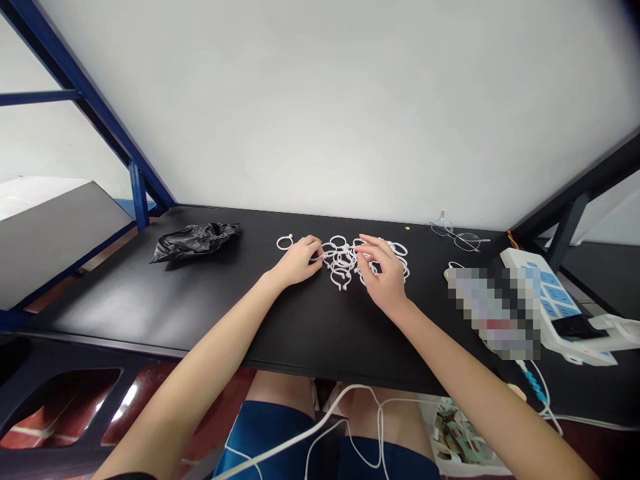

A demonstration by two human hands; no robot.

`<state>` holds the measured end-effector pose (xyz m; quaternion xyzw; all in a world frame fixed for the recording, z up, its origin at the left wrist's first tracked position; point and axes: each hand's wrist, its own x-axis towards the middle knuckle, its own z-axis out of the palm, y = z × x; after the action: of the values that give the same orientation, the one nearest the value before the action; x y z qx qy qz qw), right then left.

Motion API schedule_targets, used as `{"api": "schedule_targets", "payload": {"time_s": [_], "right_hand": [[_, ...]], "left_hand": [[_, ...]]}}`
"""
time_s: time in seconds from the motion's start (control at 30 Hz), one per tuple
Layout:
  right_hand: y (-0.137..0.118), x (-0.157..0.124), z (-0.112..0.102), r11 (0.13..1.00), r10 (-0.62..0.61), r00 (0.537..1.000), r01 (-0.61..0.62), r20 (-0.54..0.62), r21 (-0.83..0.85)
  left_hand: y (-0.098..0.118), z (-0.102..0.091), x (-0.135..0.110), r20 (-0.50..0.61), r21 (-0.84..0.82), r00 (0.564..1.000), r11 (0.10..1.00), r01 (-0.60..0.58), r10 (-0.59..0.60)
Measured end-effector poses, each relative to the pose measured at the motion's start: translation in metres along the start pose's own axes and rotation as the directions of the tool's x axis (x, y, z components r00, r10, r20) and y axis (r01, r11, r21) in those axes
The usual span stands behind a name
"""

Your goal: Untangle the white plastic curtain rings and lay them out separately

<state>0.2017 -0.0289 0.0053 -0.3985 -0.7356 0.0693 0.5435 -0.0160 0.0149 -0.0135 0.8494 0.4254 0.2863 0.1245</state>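
Note:
A tangled pile of white shower curtain rings (344,259) lies on the black tabletop, several of them overlapping, some with small knobs at their ends. At the pile's left edge is my left hand (300,261), its fingers curled and closed on a ring. My right hand (384,275) reaches over the pile's right part, thumb and index fingertips close together at a ring; the exact contact is partly hidden. Past the right hand, more rings show around its far side. One single ring (285,243) lies apart, just left of my left hand.
A crumpled black plastic bag (196,241) sits on the left of the black table (210,300). To the right are eyeglasses (455,235), a blurred phone-like object (493,313) with a cable, and a white power strip (555,300). White cables (320,427) hang across my lap.

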Motion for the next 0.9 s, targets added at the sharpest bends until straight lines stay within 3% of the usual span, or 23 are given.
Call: {"api": "schedule_targets", "payload": {"time_s": [0.1,0.2,0.3,0.57,0.77,0.9], "right_hand": [[0.0,0.0,0.0,1.0,0.001,1.0,-0.001,0.002,0.003],[0.0,0.0,0.0,1.0,-0.001,1.0,0.001,0.004,0.003],[-0.001,0.0,-0.001,1.0,0.008,1.0,-0.008,0.007,0.001],[-0.004,0.0,0.001,0.998,0.0,0.998,-0.004,0.06,0.06],[-0.006,-0.001,0.001,0.998,-0.019,0.995,0.012,0.101,0.068],[-0.003,-0.001,0.002,0.995,-0.046,0.985,0.032,0.166,0.091]], "left_hand": [[-0.001,-0.001,0.001,-0.045,0.0,0.999,1.0,0.007,-0.007],[0.001,-0.002,0.002,-0.182,-0.011,0.983,1.0,0.001,-0.003],[0.009,-0.002,0.003,-0.304,-0.047,0.95,0.994,-0.096,0.078],[0.04,0.002,0.0,-0.304,-0.103,0.916,0.947,-0.304,0.261],[0.042,0.004,-0.002,-0.24,-0.089,0.93,0.947,-0.308,0.279],[0.037,-0.001,-0.002,-0.276,-0.043,0.925,0.959,-0.282,0.26]]}}
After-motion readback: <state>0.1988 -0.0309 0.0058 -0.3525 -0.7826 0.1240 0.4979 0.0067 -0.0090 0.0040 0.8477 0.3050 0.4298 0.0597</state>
